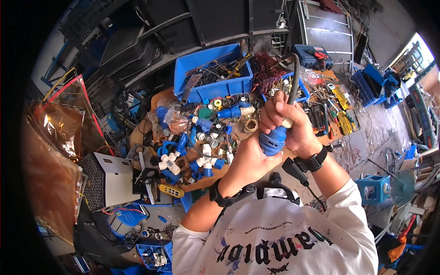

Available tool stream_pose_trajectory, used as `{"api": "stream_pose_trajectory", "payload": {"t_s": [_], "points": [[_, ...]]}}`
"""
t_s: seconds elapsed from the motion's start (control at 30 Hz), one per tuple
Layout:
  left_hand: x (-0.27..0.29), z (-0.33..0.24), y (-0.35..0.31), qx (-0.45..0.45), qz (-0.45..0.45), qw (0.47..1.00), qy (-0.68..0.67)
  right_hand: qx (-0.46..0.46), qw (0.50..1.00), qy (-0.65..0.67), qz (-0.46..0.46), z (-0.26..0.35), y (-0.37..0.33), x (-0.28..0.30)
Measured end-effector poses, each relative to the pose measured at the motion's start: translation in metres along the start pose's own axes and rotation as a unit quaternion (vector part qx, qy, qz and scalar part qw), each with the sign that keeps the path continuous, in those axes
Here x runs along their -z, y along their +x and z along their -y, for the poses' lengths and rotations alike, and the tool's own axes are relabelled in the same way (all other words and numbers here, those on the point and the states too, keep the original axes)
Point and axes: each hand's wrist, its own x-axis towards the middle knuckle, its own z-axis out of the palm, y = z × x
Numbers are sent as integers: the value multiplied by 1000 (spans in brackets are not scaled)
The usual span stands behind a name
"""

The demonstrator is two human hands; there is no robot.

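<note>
My left hand (251, 159) is wrapped round the lower body of a blue industrial plug (273, 140), held up in front of my chest. On its upper end, my right hand (299, 130) grips the pale collar where a thick grey cable (296, 75) enters. From there the cable rises and arches over toward the bench. The plug's lower end is partly covered by my left fingers. Below the hands lie blue and white connector parts (170, 162), near a blue plug with a pale end (236, 111) on the wooden bench (206, 182).
A blue crate (213, 95) of cables and tools stands at the back of the bench. Hand tools and a yellow bit case (343, 123) lie at the right. A yellow socket strip (171, 190) sits at the front left. Scrap wire litters the floor (389, 133) at right.
</note>
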Motion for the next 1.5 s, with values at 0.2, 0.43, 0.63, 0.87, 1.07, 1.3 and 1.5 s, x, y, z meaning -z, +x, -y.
{"api": "stream_pose_trajectory", "payload": {"t_s": [0.2,0.43,0.63,0.87,1.07,1.3,1.5], "points": [[-2,-9,-8,-24,-36,998,55,15,997,4,71,3,-1,-6],[0,-12,-13,-51,-31,998,30,31,997,-6,73,6,-6,-17],[1,-11,-9,-66,-25,997,-8,27,999,-35,-3,6,-8,-26],[0,3,0,-35,15,998,-51,9,995,-42,-91,6,-7,-26],[2,4,3,16,73,988,-135,0,988,-69,-136,7,-8,-27],[7,-6,4,81,141,944,-288,-21,975,-73,-207,20,-2,-35],[9,-10,6,91,166,935,-299,-40,969,-68,-234,24,0,-36]]}}
